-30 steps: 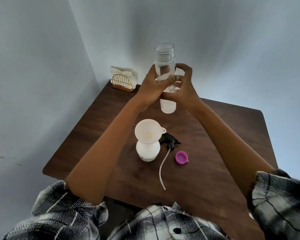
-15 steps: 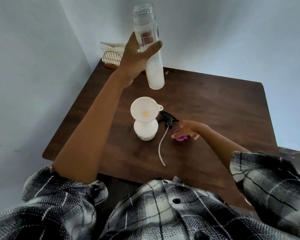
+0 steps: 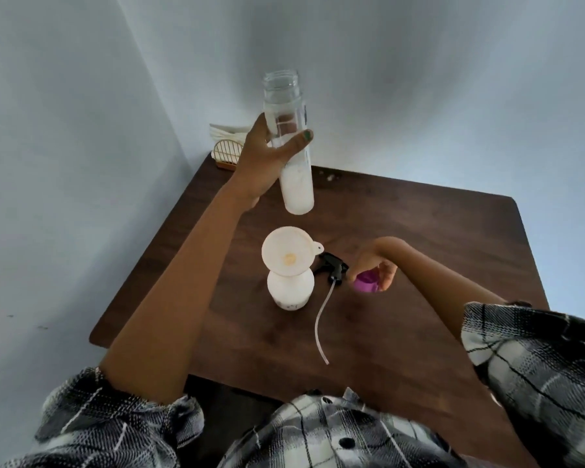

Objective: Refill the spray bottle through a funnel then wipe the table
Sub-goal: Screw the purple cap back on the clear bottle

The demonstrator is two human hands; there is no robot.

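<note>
Head view: the left hand (image 3: 262,167) wraps the clear bottle (image 3: 289,143) mid-body, upright at upper centre above the funnel (image 3: 287,249) seated in the spray bottle (image 3: 290,287). Smooth and liquid-heavy, it likely wants that mid-body grip. The right hand (image 3: 374,261) pinches the purple cap (image 3: 367,281).

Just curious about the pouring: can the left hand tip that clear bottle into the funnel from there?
Probably yes: the left hand holds the clear bottle above the funnel, with nothing between them.
</note>
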